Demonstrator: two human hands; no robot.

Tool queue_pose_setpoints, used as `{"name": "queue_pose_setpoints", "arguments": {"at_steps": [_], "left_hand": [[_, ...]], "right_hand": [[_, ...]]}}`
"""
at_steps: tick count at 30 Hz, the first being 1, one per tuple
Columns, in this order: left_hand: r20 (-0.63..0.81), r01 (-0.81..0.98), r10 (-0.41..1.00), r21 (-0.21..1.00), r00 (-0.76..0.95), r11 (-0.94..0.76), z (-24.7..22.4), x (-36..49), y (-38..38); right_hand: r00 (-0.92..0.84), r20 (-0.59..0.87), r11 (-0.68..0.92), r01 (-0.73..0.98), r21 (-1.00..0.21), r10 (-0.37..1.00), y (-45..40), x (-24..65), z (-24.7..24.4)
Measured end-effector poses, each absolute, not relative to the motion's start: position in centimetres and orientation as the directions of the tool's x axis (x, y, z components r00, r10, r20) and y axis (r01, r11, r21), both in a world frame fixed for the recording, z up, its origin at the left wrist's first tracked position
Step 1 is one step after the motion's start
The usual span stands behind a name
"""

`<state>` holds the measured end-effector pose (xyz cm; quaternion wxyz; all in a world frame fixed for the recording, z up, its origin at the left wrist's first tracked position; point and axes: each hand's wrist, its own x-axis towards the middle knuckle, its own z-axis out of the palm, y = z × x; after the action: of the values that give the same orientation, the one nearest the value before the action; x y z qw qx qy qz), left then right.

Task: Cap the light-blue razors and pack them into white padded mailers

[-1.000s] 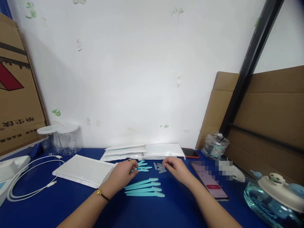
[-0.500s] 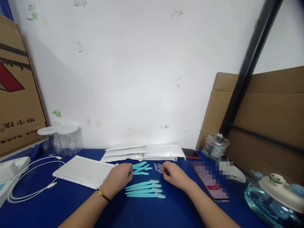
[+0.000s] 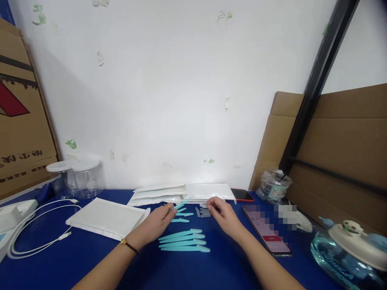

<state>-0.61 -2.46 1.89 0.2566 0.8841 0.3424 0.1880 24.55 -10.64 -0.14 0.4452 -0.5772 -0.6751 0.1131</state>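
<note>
In my left hand (image 3: 155, 222), thumb and fingers pinch a turquoise eyebrow razor (image 3: 183, 204), its far end pointing up and to the right. Beneath it lie a few more turquoise razors (image 3: 180, 220), partly covered by the hand. Nearer to me, several razors (image 3: 184, 242) lie side by side in a row. My right hand (image 3: 223, 217) is at a small group of clear grey blade caps (image 3: 204, 213). Its thumb and forefinger are drawn together; whatever is between them is too small to make out.
White padded envelopes (image 3: 208, 191) lie along the wall, another (image 3: 104, 219) at left. Phones (image 3: 243, 195) (image 3: 269, 233) lie right of my right hand. A blue-tinted water bottle (image 3: 335, 257) stands at right, plastic jars (image 3: 87, 181) and a white cable (image 3: 39, 253) at left.
My left hand has turned and lifted a razor from the far pile. My right hand has shifted slightly, its fingers now less curled, and more of the caps show.
</note>
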Motion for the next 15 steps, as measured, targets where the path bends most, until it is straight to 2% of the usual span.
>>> {"name": "queue_pose_setpoints", "arguments": {"at_steps": [3, 7, 15], "left_hand": [[0.152, 0.465, 0.657, 0.590, 0.739, -0.660, 2.2, -0.7, -2.4], [0.115, 0.504, 0.672, 0.573, 0.731, -0.647, 2.3, -0.8, -2.3], [0.097, 0.533, 0.667, 0.523, 0.738, -0.666, 2.8, -0.5, -2.8]], "right_hand": [[0.106, 0.523, 0.330, 0.667, -0.668, 0.846, -10.8, 24.4, 0.1], [0.117, 0.573, 0.373, 0.651, -0.661, 0.811, -11.1, 24.1, 0.4], [0.064, 0.546, 0.377, 0.658, -0.653, 0.835, -11.4, 23.5, 1.0]]}}
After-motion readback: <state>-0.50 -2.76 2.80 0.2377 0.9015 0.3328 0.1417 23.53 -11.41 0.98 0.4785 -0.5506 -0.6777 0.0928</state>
